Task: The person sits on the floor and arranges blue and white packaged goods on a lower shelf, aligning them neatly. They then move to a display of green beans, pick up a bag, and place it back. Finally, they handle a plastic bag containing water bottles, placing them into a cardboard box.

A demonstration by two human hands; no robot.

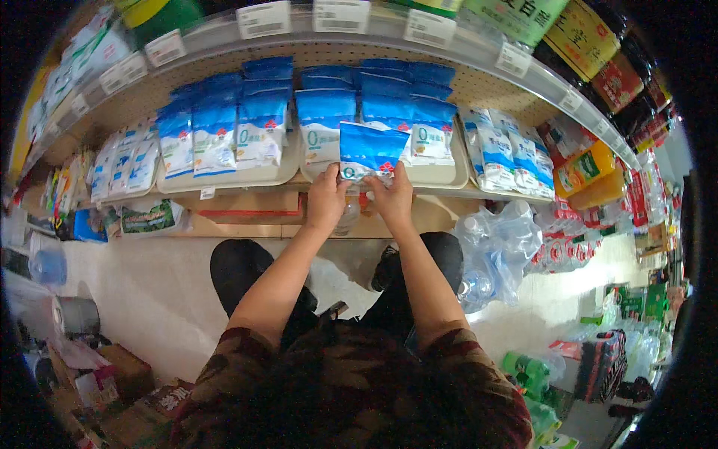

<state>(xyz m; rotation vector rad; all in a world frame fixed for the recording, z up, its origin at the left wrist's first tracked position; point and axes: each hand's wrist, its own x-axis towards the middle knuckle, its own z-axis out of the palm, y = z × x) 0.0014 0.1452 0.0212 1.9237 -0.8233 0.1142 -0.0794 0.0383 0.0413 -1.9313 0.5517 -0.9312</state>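
My left hand (pixel 327 197) and my right hand (pixel 391 196) hold a blue and white packet (pixel 373 147) by its lower corners, upright at the shelf's front edge. Behind it, similar packets (pixel 325 112) stand in rows in a cream plastic tray (pixel 461 178). To the left, another cream tray (pixel 224 182) holds more blue and white packets (pixel 261 126). Smaller white and blue packets (pixel 496 151) fill a tray at the right, and others (pixel 126 160) stand at the far left.
Overhead runs an upper shelf edge with price labels (pixel 341 15). Orange juice bottles (pixel 583 168) lie right of the trays. Bagged clear plastic bottles (pixel 499 252) stand on the floor beside my right knee. A cardboard box (pixel 126 367) is at the lower left, with green bottle packs (pixel 527 373) lower right.
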